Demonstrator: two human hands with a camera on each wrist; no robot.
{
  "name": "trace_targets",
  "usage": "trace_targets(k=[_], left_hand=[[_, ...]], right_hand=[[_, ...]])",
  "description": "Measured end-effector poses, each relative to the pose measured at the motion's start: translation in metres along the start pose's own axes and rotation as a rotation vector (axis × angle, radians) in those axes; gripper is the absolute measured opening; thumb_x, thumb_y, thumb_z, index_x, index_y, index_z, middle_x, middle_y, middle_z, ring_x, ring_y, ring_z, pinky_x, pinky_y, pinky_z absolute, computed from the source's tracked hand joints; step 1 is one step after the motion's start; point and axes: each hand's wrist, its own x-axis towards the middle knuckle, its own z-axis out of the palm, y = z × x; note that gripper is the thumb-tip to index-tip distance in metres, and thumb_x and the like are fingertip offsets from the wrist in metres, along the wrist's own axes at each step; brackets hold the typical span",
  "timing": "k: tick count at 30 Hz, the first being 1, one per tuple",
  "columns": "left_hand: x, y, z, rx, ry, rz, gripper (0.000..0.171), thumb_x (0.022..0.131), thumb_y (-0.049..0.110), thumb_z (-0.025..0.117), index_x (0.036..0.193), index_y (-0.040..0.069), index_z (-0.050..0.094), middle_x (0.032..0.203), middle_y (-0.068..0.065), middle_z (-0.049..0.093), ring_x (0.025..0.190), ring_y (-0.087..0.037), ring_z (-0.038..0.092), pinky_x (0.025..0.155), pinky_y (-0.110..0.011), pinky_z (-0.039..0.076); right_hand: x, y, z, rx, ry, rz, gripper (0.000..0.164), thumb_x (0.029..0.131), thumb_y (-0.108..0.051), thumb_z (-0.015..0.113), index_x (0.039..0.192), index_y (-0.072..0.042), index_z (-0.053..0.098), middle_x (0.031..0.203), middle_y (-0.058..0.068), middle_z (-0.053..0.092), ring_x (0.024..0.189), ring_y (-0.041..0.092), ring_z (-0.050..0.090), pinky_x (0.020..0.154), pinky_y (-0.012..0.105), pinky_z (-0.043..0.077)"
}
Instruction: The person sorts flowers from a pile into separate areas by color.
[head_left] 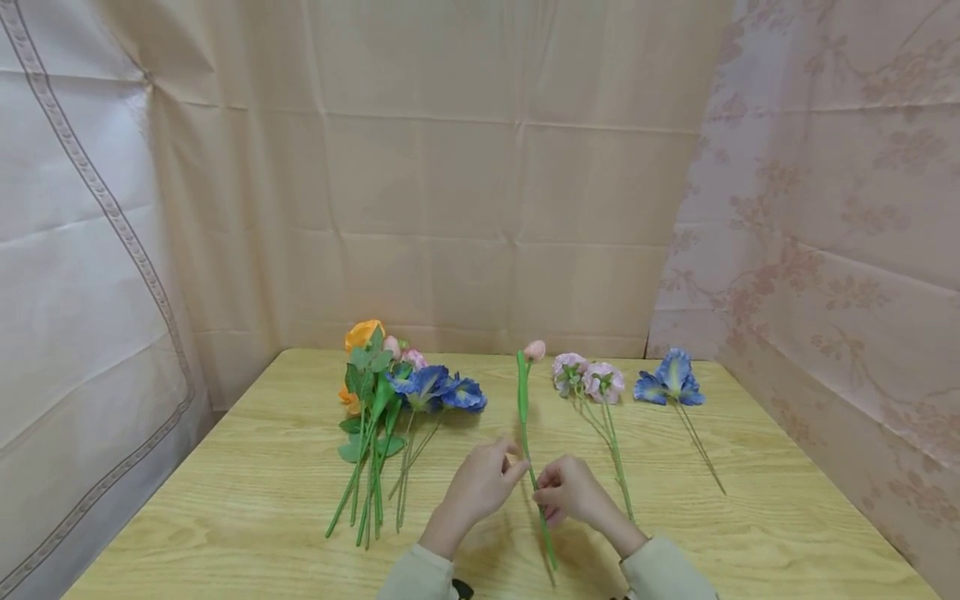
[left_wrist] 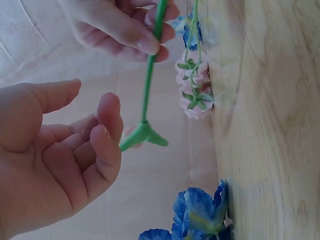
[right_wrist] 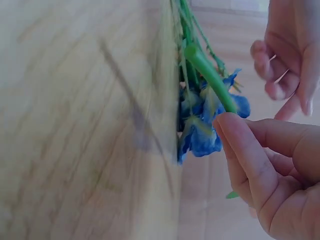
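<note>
My right hand [head_left: 572, 490] pinches the green stem of a pink tulip [head_left: 522, 404] between thumb and fingers, above the middle of the table. The bud points toward the back, and the lower stem sticks out toward me. Just left of the stem is my left hand [head_left: 483, 482]. In the left wrist view, its fingers [left_wrist: 107, 160] are loosely bent with the palm bare, and the tulip's leaves [left_wrist: 142, 134] show just past the fingertips. The right wrist view shows the stem's cut end [right_wrist: 192, 51] rising out of the right hand's grip.
A heap of flowers lies on the left, with orange blooms [head_left: 364, 334], blue irises [head_left: 427, 387], pink blooms and green stems. Two pale pink flowers [head_left: 602, 382] lie right of the tulip. One blue iris [head_left: 675, 379] lies farther right. Curtains surround the wooden table [head_left: 225, 500].
</note>
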Motion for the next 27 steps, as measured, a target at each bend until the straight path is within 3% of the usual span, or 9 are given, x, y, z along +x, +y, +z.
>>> trace_targets(k=[12,27], left_hand=[[-0.003,-0.002,-0.001,0.016,-0.038,0.022,0.025,0.089,0.022,0.056,0.101,0.001,0.061,0.063,0.005,0.051,0.047,-0.006,0.042,0.044,-0.022,0.036],[-0.002,-0.005,0.002,0.057,-0.058,0.032,0.018,0.087,0.021,0.057,0.093,0.005,0.063,0.062,0.006,0.050,0.050,-0.005,0.043,0.046,-0.022,0.037]], right_hand=[[0.023,0.020,0.000,-0.102,0.030,0.099,0.021,0.074,0.014,0.058,0.057,0.003,0.052,0.049,0.007,0.054,0.041,0.018,0.057,0.042,0.030,0.049],[0.028,0.026,0.002,-0.190,0.027,0.201,0.016,0.070,0.014,0.063,0.059,0.004,0.056,0.048,0.009,0.055,0.041,0.019,0.057,0.042,0.029,0.048]])
